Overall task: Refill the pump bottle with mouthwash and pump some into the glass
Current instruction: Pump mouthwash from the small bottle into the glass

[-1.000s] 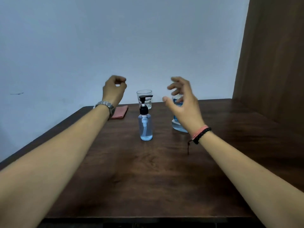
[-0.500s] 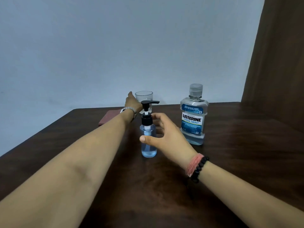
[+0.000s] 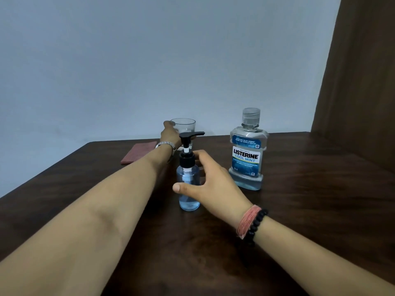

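Left arm's stretched way out, left hand (image 3: 171, 133) wrapped around the glass (image 3: 185, 124) at the table's (image 3: 299, 210) far edge. Right hand (image 3: 210, 180) curls around the pump bottle (image 3: 188, 174) mid-table, thumb in front, fingers behind. Mouthwash bottle (image 3: 248, 154) stands capped just right of it.

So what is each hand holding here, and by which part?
The right hand wraps the pump bottle around its body. The left hand is at the glass's side; whether it grips cannot be told.
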